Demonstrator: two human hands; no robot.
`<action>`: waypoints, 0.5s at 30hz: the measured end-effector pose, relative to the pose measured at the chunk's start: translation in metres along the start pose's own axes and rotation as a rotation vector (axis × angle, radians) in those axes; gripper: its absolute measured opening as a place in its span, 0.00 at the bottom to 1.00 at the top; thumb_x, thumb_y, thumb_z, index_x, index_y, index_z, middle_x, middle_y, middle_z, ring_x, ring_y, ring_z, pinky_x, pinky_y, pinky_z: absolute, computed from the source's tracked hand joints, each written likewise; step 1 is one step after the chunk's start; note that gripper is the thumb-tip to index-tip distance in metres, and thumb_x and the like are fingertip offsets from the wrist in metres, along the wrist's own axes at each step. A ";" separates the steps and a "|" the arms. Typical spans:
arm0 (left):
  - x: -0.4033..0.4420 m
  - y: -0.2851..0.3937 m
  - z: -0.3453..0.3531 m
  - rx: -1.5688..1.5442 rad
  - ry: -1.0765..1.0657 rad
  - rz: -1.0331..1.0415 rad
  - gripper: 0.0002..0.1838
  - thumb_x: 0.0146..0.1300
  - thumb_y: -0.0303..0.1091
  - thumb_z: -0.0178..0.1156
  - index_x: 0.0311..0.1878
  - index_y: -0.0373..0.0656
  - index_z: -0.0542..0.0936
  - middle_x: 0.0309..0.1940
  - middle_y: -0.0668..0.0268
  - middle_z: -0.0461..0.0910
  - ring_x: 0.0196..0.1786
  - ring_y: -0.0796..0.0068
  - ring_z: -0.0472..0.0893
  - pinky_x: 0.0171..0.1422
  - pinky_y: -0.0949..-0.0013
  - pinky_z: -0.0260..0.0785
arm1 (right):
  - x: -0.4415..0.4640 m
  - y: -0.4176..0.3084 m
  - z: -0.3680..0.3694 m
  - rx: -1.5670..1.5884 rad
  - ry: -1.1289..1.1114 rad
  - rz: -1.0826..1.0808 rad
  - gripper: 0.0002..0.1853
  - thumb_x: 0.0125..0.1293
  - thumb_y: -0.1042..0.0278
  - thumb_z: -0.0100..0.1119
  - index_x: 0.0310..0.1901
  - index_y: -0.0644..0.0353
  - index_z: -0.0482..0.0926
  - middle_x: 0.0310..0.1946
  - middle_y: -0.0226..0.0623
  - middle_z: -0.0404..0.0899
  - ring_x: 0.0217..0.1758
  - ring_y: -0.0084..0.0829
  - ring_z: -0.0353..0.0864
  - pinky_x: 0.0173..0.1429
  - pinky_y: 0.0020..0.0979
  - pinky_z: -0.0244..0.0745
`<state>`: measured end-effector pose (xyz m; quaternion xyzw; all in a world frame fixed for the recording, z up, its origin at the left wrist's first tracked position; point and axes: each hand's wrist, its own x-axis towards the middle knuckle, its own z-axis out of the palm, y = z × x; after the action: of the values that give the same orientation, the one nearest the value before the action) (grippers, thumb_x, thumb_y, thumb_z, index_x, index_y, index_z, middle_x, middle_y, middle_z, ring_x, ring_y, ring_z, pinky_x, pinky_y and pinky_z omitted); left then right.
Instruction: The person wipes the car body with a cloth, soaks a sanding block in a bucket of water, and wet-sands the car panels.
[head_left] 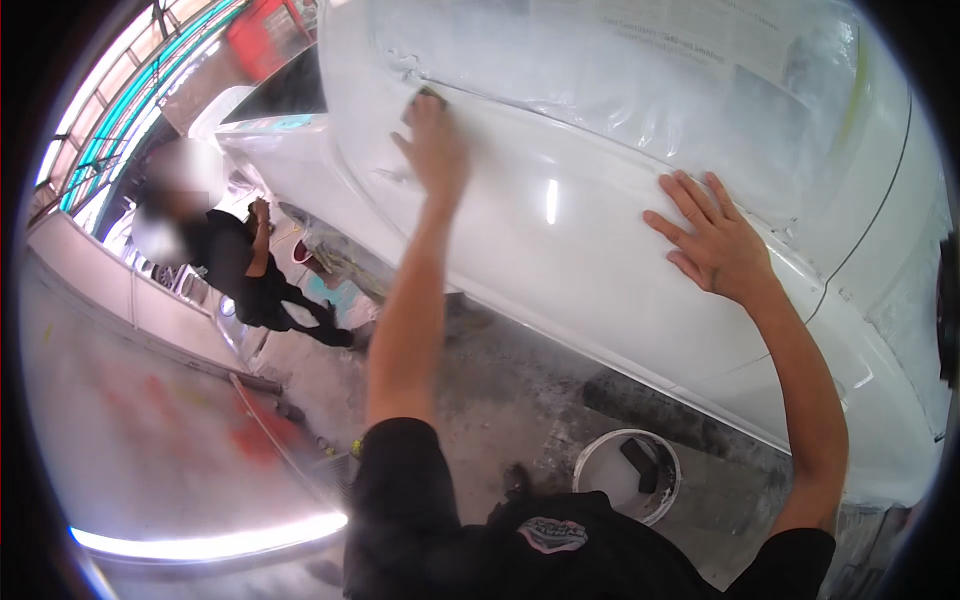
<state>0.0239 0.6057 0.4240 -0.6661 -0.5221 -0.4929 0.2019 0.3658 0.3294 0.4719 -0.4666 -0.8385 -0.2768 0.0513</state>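
Observation:
A white car door [560, 240] slants across the view, its glossy surface reflecting a light. Near the door's upper left, just below the window edge, my left hand [435, 150] presses a small dark pad [428, 94] against the panel. My fingers cover most of this pad, so its exact kind is hard to make out; the hand is slightly blurred. Further right, my right hand [715, 240] lies flat on the door below the window, fingers spread and holding nothing. Cloudy plastic film with printed paper [690, 60] covers the window area above both hands.
On the floor below the door stands a white bucket [627, 478] of cloudy liquid with a black block [639, 465] in it. Another person [255, 260] in dark clothes stands at the left by the car's front. A bright tube light [210, 543] is at lower left.

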 end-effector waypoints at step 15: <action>-0.022 0.005 -0.008 -0.138 -0.097 0.091 0.25 0.76 0.32 0.46 0.75 0.44 0.68 0.79 0.59 0.64 0.83 0.61 0.60 0.83 0.29 0.38 | 0.004 -0.003 -0.003 -0.013 -0.042 0.033 0.32 0.67 0.54 0.67 0.73 0.41 0.72 0.81 0.42 0.57 0.85 0.43 0.53 0.88 0.52 0.45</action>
<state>0.0252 0.5865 0.4098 -0.7245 -0.4653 -0.4851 0.1525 0.3608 0.3295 0.4750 -0.4862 -0.8299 -0.2713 0.0351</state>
